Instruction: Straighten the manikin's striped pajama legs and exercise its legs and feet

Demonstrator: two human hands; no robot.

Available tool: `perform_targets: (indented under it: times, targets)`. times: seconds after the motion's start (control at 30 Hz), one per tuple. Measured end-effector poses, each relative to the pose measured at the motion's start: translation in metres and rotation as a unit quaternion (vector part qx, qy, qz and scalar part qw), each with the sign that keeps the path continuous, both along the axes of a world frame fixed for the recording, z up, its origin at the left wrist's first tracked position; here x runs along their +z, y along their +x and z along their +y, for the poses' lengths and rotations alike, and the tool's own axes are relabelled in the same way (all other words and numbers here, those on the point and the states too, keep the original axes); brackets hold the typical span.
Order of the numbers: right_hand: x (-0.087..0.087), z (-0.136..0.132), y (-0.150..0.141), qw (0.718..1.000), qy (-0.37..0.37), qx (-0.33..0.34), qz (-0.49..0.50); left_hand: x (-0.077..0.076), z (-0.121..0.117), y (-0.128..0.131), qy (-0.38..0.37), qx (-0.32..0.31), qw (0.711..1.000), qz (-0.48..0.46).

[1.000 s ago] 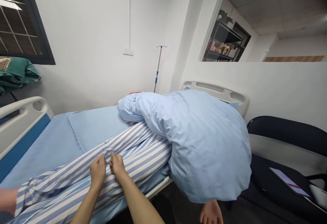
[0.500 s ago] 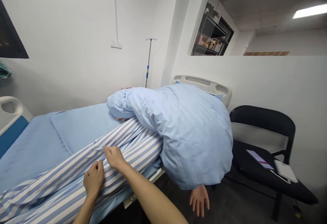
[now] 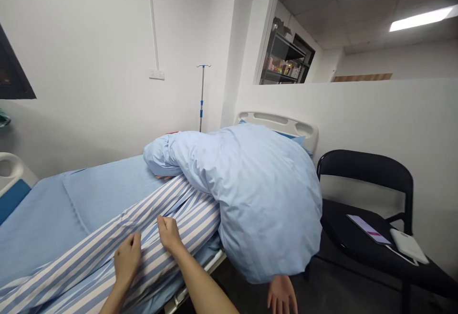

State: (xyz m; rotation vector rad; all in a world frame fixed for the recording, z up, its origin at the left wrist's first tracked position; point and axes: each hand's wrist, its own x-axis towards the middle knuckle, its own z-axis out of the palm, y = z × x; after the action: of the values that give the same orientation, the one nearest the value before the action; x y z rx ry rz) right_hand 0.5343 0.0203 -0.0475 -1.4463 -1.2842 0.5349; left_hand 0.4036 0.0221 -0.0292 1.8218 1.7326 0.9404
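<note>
A person lies on the bed under a pale blue duvet (image 3: pixel 261 204), with legs in blue-and-white striped pyjama trousers (image 3: pixel 171 223) stretching out toward me. My left hand (image 3: pixel 127 259) rests on the striped fabric, fingers apart. A little further along the leg, my right hand (image 3: pixel 169 234) touches the same fabric with its fingertips. Neither hand clearly grips the cloth. The lying person's hand (image 3: pixel 282 296) hangs below the duvet at the bed's side. The upper body is hidden.
The bed has a blue sheet (image 3: pixel 46 223), a white headboard (image 3: pixel 277 125) and a side rail (image 3: pixel 195 283). An IV pole (image 3: pixel 202 99) stands by the wall. On a black chair (image 3: pixel 365 173) lie a tablet (image 3: pixel 368 229) and a white box (image 3: pixel 408 245).
The view has swung right compared with a second ago, so the bed sits further left. My hands have spread slightly apart along the striped leg. The duvet looks unchanged.
</note>
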Motion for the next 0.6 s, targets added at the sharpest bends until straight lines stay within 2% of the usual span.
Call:
perform_targets:
  times: [0.1, 0.2, 0.3, 0.4, 0.5, 0.6]
  targets:
    - [0.000, 0.003, 0.003, 0.998, 0.018, 0.015, 0.064, 0.011, 0.000, 0.036, 0.029, -0.016, 0.992, -0.119]
    - [-0.003, 0.005, 0.006, 0.993, 0.029, 0.024, 0.112, 0.007, 0.001, 0.063, 0.021, -0.012, 0.981, -0.191]
    - [-0.006, 0.005, 0.006, 0.990, 0.026, 0.018, 0.138, -0.011, 0.002, 0.074, 0.012, 0.016, 0.988, -0.153]
    - [-0.006, 0.004, 0.004, 0.989, 0.021, 0.015, 0.144, -0.024, 0.001, 0.073, 0.015, 0.006, 0.996, -0.086]
    - [-0.003, 0.004, 0.006, 0.991, 0.000, 0.032, 0.129, -0.024, -0.002, 0.072, 0.007, 0.001, 0.999, -0.053]
    - [0.007, 0.007, 0.022, 0.997, -0.021, 0.051, 0.053, -0.019, -0.005, 0.074, -0.008, 0.011, 0.999, -0.046]
